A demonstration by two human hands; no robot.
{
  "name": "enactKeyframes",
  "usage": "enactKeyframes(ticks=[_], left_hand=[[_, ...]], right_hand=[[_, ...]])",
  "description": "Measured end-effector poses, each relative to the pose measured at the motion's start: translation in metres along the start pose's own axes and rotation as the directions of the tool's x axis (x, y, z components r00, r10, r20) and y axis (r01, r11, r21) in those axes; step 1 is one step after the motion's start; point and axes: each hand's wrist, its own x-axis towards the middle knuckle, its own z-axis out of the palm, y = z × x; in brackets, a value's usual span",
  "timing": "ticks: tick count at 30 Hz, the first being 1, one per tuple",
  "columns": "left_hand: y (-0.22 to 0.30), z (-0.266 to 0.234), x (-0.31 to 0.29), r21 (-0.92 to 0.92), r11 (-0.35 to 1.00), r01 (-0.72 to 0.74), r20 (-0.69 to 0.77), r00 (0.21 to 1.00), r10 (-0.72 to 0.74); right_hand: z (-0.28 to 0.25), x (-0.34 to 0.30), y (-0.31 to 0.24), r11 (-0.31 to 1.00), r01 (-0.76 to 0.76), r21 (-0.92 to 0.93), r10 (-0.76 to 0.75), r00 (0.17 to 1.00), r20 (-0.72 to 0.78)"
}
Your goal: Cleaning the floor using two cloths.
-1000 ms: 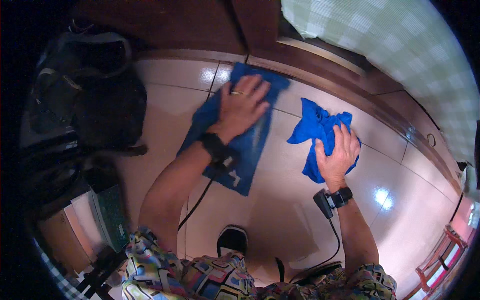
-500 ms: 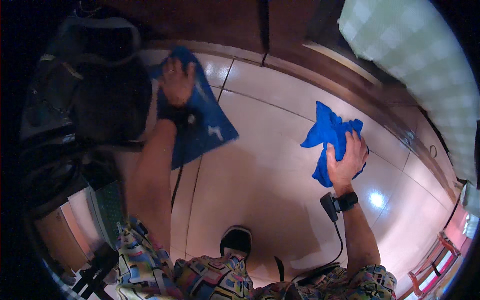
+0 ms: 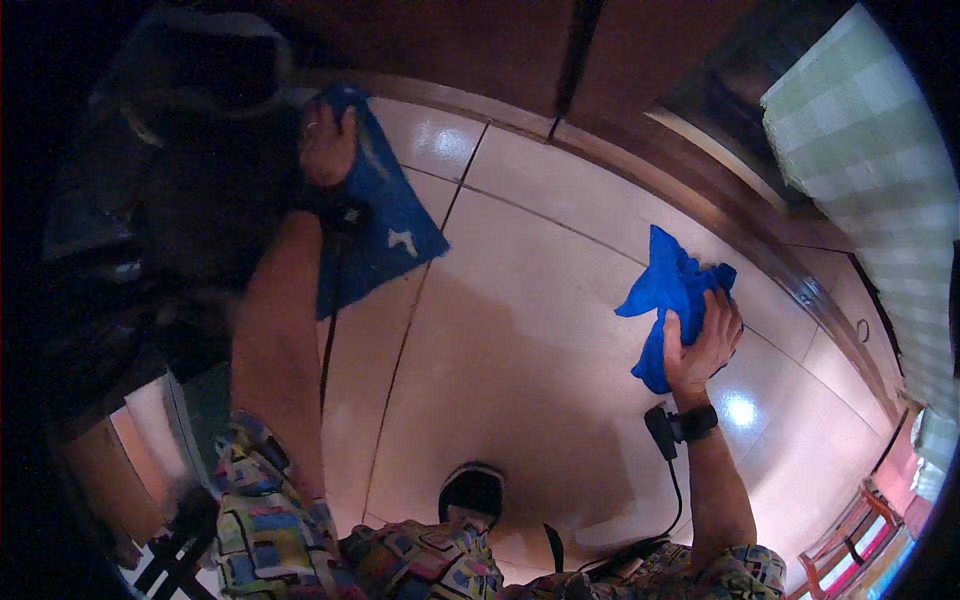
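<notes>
My left hand [image 3: 327, 150] lies flat, fingers apart, on a dark blue cloth sheet [image 3: 385, 235] with a white mark near its corner. The sheet is spread on the tiled floor beside a black bag [image 3: 200, 190]. To the right, my right hand [image 3: 706, 345] is curled over a crumpled bright blue cloth [image 3: 670, 285] and presses it against the floor. Its thumb sits apart from the fingers, and part of the cloth is hidden beneath the palm. Each wrist wears a black strap; a small device with a cable [image 3: 663, 435] is attached at the right one.
Dark brown cabinet doors [image 3: 440, 50] rise along the far edge of the floor tiles [image 3: 500, 330]. A green and white checked cloth [image 3: 860, 130] hangs at the right. Boxes or books [image 3: 150, 430] stand at lower left, and a red-framed item [image 3: 860, 530] at lower right.
My left hand and the dark blue sheet have shifted left, closer to the black bag. The view has turned a little; my right hand stays on the bright blue cloth.
</notes>
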Motion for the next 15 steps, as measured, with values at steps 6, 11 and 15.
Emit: enactKeyframes(ticks=[6,11,15], left_hand=[[-0.021,0.01,0.022,0.026,0.989,0.143,0.117,0.982,-0.145],[0.097,-0.068,-0.028,-0.166,0.982,0.092,0.165,0.984,-0.064],[0.173,-0.117,-0.058,-0.312,0.939,-0.141,0.038,0.986,0.16]], right_hand=[[0.0,0.003,-0.006,0.999,-0.011,0.037,0.011,1.0,-0.007],[-0.011,0.002,0.002,0.998,-0.058,0.001,0.058,0.997,0.049],[-0.007,0.003,-0.001,0.996,-0.042,0.077,0.044,0.999,-0.021]])
